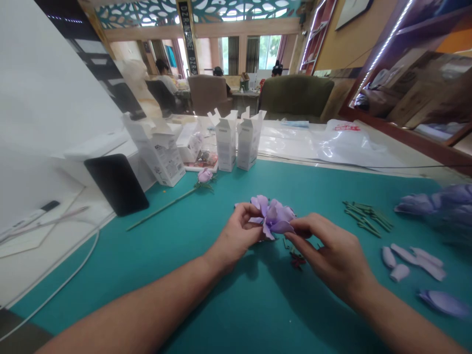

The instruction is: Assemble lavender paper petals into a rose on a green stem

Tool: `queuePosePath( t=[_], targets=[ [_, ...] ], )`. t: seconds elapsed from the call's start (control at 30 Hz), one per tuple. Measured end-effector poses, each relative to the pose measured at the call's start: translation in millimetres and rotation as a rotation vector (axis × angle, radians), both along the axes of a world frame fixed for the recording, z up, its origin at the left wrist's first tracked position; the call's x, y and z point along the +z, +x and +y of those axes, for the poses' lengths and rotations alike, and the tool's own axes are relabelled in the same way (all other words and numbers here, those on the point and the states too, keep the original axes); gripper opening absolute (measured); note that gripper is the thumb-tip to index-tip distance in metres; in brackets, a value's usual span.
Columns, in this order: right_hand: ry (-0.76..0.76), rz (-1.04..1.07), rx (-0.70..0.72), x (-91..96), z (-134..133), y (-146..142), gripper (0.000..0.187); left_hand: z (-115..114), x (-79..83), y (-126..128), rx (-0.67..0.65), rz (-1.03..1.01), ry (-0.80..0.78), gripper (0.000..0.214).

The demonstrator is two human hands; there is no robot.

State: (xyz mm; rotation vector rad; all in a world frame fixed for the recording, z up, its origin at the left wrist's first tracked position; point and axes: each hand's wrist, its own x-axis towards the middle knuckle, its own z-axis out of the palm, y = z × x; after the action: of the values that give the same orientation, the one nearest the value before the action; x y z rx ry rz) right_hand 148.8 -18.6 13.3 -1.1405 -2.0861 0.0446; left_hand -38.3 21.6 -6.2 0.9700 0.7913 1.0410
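Note:
A purple paper flower head (273, 215) is held just above the teal mat (206, 275), near its middle. My left hand (238, 233) grips it from the left, fingers curled round its base. My right hand (328, 248) pinches a lower petal from the right. Small dark red and green bits (297, 258) lie on the mat under my right hand. A finished purple flower on a long green stem (173, 201) lies farther back on the left.
Green stem sticks (365, 216) are piled at the right, with loose pale petals (413, 258) and more purple flowers (438, 204) beyond. White open boxes (236, 140), a black phone (118, 184), a white cable (62, 287) and clear plastic bags (332, 142) lie behind. People sit far back.

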Motion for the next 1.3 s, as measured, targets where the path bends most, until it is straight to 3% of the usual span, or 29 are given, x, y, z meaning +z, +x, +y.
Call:
queuePosePath(
  t=[0.63, 0.9, 1.3],
  targets=[
    [-0.033, 0.049, 0.026, 1.2, 0.0, -0.7, 0.010, -1.8, -0.4, 0.3, -0.065, 0.019, 0.148, 0.048],
    [-0.063, 0.062, 0.018, 2.3, -0.8, -1.5, 0.011, -0.4, -2.8, 0.2, -0.067, 0.046, 0.137, 0.051],
    [0.036, -0.011, 0.011, 3.8, -2.2, -3.2, 0.016, -0.2, -0.4, -0.5, -0.050, 0.041, 0.140, 0.054]
  ],
)
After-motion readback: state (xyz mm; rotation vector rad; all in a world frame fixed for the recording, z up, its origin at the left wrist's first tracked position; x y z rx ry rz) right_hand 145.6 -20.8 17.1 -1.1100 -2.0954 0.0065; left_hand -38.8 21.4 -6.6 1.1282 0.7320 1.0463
